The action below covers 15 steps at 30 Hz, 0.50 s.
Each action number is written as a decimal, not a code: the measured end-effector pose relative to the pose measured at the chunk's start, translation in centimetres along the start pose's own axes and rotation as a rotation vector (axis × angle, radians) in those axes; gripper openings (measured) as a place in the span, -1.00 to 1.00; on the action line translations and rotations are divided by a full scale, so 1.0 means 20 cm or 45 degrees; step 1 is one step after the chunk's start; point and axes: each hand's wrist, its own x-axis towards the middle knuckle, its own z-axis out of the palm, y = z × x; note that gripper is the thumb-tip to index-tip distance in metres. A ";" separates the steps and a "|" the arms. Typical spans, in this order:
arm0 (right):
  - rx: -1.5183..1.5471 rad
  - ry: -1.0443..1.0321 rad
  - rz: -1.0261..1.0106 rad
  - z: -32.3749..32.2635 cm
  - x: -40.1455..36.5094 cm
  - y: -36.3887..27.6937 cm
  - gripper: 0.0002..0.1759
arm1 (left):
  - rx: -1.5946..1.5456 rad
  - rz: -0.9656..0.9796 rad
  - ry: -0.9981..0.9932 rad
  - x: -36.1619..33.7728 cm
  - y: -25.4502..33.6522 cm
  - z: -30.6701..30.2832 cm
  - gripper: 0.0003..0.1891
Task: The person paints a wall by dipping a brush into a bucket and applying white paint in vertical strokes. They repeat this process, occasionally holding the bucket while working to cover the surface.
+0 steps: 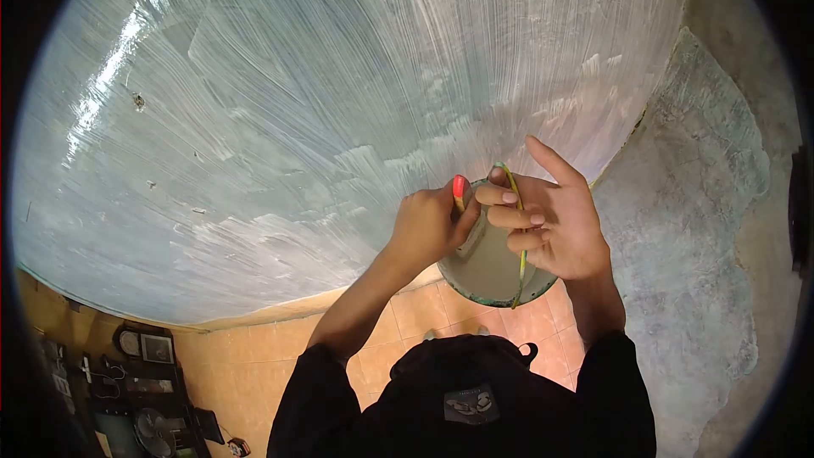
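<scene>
White streaks, patchy yet, across the blue-grey wall (305, 110) above the green-rimmed round bucket (483, 276)! Left hand (424, 222) clasps a red-tipped handle (459, 188); right hand (570, 225) loosely hooks the yellow-green bail (522, 265).

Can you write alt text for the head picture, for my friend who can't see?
A person's left hand holds a red-ended brush at a bucket of pale liquid. The right hand curls near a thin handle, beside a streaky, pale-painted wall.

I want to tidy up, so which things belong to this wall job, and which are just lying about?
In the job: red-tipped tool in the left hand, probably a brush; bucket; streaked wall.
Just about: fan and framed picture, both lower left.
</scene>
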 end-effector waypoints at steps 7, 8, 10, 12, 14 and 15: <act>-0.017 -0.004 -0.016 -0.02 0.01 -0.01 -0.44 | -0.144 -0.007 0.091 0.05 0.05 -0.12 -0.78; -0.020 0.008 -0.018 -0.02 0.02 -0.01 -0.44 | -0.188 -0.013 0.144 0.06 0.05 -0.14 -0.78; -0.025 0.019 -0.018 -0.02 0.02 -0.01 -0.44 | -0.150 0.031 0.149 0.07 0.05 -0.15 -0.80; 0.012 0.016 -0.046 -0.02 0.03 -0.01 -0.44 | -0.064 0.100 0.160 0.06 0.06 -0.15 -0.82; 0.040 -0.011 -0.056 -0.03 0.02 -0.01 -0.45 | -0.038 0.139 0.188 0.05 0.06 -0.15 -0.83; 0.071 -0.033 -0.072 -0.03 0.02 -0.02 -0.46 | -0.018 0.178 0.210 0.05 0.06 -0.14 -0.83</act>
